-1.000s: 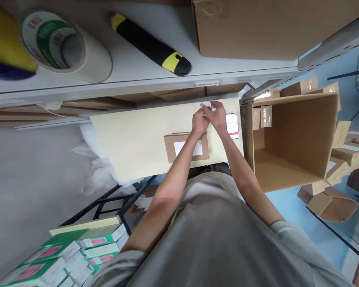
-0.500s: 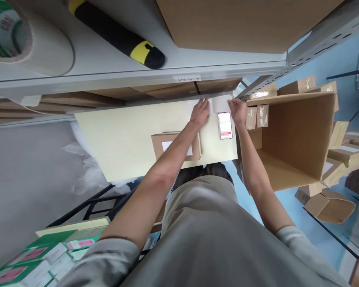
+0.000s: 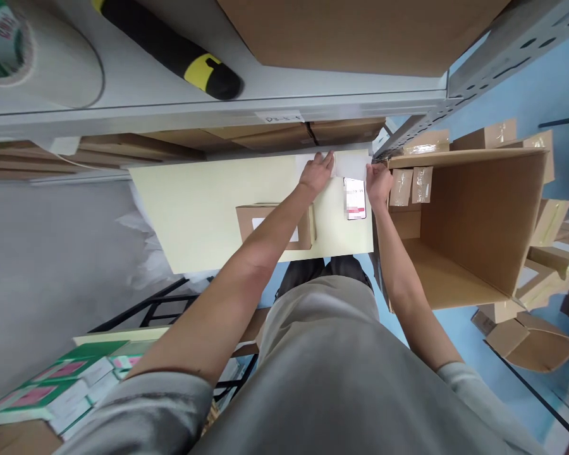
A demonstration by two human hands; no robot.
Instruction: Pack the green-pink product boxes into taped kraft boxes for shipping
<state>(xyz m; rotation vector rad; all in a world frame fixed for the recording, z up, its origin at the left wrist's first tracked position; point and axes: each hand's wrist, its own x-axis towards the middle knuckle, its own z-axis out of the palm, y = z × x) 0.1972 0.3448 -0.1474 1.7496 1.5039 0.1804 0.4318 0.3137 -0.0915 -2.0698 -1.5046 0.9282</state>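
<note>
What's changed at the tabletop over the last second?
The bare right hand parted from the bare left hand and went right, past the white-screened phone, to the right end of a white paper strip, which now shows more fully. The left hand lies flat near its left end. On the cream tabletop, the phone and brown cardboard box with white label stayed put.

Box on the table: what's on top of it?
A white label shows on the box. The left forearm crosses over it, hiding the label's middle; whatever is there cannot be seen.
</note>
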